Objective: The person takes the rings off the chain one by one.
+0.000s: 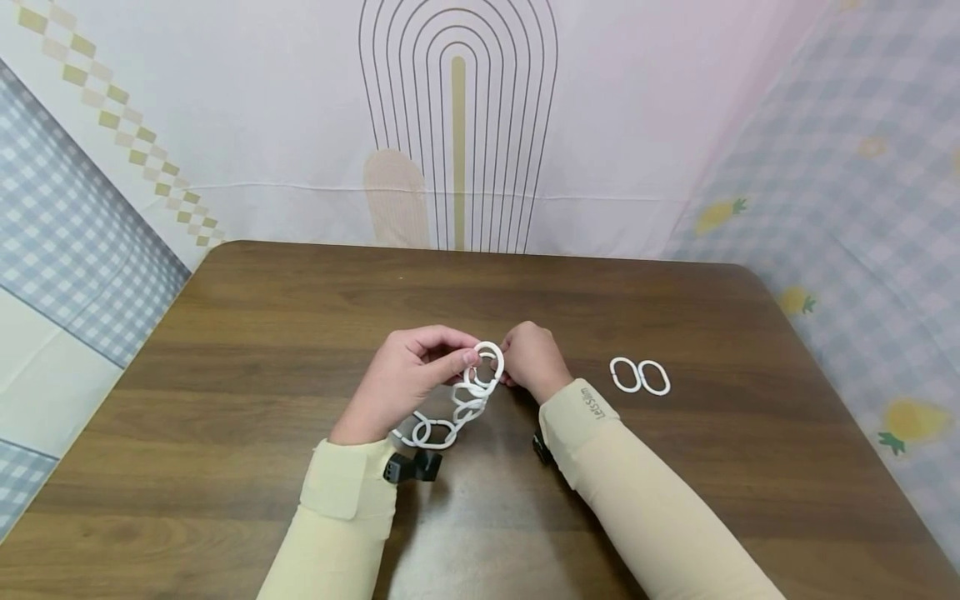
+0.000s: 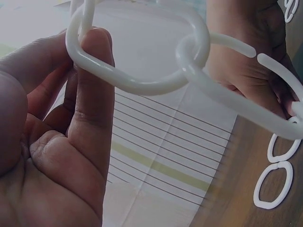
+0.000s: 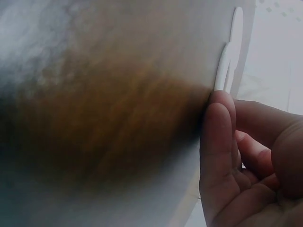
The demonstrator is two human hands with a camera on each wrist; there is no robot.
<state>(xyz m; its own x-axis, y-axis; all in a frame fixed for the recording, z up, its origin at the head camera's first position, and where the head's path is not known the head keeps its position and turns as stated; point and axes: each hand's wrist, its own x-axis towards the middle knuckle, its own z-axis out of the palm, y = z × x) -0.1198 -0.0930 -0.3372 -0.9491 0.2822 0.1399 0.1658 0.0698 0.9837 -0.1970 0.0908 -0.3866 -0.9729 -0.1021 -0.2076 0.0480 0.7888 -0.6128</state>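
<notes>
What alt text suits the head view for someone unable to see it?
A person's left hand pinches a chain of white oval plastic-looking links above a brown wood-grain table, with the right hand close beside the chain's upper end. Two more white oval links lie side by side to the right.

White link chain (image 1: 474, 405) | held, drooping | two oval links (image 1: 641, 377) | flat, adjacent

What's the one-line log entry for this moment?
left hand: pinches white chain | right hand: pinches white link | two more links: on table
</notes>
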